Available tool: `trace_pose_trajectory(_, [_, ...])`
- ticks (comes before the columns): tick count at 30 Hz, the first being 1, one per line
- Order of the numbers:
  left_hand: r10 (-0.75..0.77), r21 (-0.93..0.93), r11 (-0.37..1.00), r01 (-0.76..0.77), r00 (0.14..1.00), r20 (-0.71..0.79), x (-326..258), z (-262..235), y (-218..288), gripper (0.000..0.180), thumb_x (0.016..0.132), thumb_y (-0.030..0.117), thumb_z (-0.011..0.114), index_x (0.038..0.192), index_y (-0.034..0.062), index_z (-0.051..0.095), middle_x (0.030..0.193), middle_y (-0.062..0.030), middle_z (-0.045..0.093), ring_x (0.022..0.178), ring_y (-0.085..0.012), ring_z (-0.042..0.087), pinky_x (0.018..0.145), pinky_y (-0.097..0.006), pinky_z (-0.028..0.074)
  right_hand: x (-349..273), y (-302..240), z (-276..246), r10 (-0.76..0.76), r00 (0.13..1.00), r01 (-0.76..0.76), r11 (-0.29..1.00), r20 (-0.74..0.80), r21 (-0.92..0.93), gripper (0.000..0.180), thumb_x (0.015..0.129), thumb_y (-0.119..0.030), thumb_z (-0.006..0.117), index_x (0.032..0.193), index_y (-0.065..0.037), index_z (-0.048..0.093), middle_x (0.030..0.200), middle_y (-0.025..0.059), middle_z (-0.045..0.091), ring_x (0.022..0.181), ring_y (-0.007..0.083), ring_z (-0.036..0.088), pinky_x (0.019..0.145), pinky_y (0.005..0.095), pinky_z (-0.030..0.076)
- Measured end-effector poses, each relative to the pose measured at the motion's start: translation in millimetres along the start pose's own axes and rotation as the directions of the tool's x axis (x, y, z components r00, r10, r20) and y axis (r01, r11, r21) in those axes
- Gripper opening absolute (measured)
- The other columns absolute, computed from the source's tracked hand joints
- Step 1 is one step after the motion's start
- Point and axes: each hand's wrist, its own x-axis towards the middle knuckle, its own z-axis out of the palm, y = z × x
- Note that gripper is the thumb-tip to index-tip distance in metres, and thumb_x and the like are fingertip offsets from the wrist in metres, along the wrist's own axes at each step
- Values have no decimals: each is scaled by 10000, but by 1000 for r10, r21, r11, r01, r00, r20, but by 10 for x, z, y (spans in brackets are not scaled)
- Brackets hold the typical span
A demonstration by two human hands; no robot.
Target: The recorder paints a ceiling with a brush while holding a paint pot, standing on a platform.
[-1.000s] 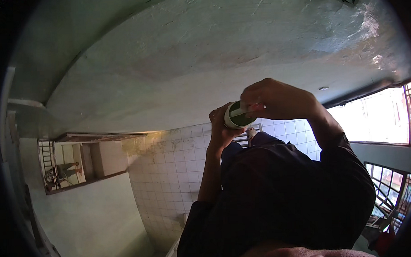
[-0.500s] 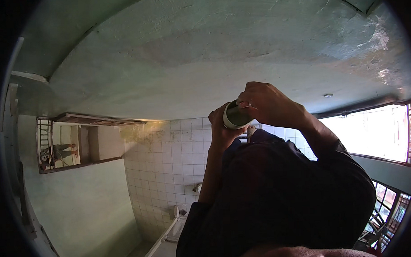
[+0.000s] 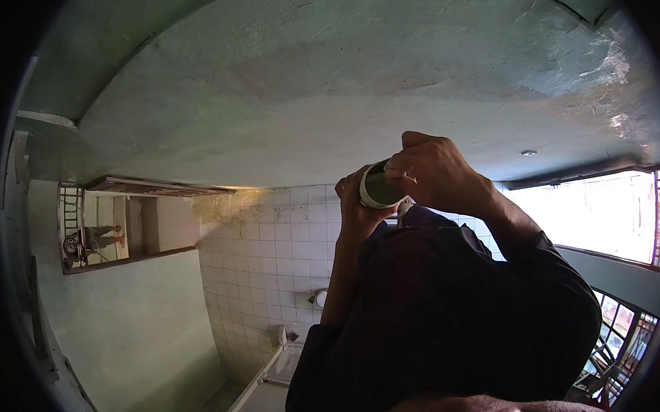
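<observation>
My left hand (image 3: 355,209) is closed around a small round tub (image 3: 380,186) with a pale rim and a dull green face, tilted toward me. My right hand (image 3: 442,169) reaches over the tub from the right. Its fingers are bent together at the tub's upper right edge, and what they pinch, if anything, is too small and dark to make out. Both hands are close together in front of a pale green painted wall (image 3: 283,106).
Below the hands lies a white tiled floor (image 3: 259,252), with a small round white object (image 3: 320,298) on it. A white-edged counter or basin (image 3: 260,390) stands lower left. At the left, an opening shows another person (image 3: 102,239). Bright windows (image 3: 592,215) are on the right.
My right hand has shifted slightly to the right over the tub, and its fingers have turned. A thin pale strand seen under them no longer shows. My left hand keeps its hold.
</observation>
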Motion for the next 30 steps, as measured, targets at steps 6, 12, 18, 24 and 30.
trace_pose_trajectory(6, [-4, -22, 1000, 3, 999, -33, 35, 2, 81, 854, 558, 198, 987, 1321, 102, 616, 1233, -64, 675, 1192, -277, 564, 1074, -444, 353, 42, -51, -5, -52, 997, 58, 989, 48, -135, 61, 830, -114, 770, 860, -62, 760, 777, 40, 719, 827, 203, 642, 706, 347, 563])
trace_pose_trajectory(12, [-41, 7, 999, 41, 999, -12, 52, 18, 102, 824, 585, 220, 977, 1308, 89, 605, 1214, -65, 675, 1172, -286, 565, 1061, -442, 376, -172, -62, -180, -142, 972, 142, 990, -188, -12, 113, 785, -37, 806, 866, -38, 727, 821, 66, 734, 751, 212, 660, 623, 350, 555])
trace_pose_trajectory(18, [-143, -90, 986, 144, 990, 18, 100, 43, 113, 808, 605, 253, 968, 1305, 86, 601, 1238, -87, 646, 1230, -315, 500, 1066, -460, 393, -296, -24, -85, -255, 898, 267, 963, -358, -14, 211, 730, 26, 827, 904, -3, 711, 840, 100, 731, 678, 228, 665, 559, 342, 556])
trace_pose_trajectory(24, [-176, -96, 979, 179, 984, 38, 151, 69, 129, 785, 616, 258, 959, 1293, 86, 601, 1214, -104, 635, 1219, -324, 496, 1059, -466, 409, -373, 16, 55, -245, 847, 239, 968, -472, -75, 218, 723, 52, 817, 907, 7, 709, 850, 102, 732, 646, 221, 665, 522, 327, 545])
trace_pose_trajectory(30, [-173, -187, 964, 188, 980, 93, 185, 127, 100, 801, 617, 249, 955, 1308, 84, 586, 1212, -108, 637, 1209, -327, 509, 1053, -468, 408, -458, 37, 144, -199, 856, 160, 980, -476, -121, 255, 749, -54, 819, 984, -13, 730, 885, 73, 727, 698, 198, 679, 542, 322, 552])
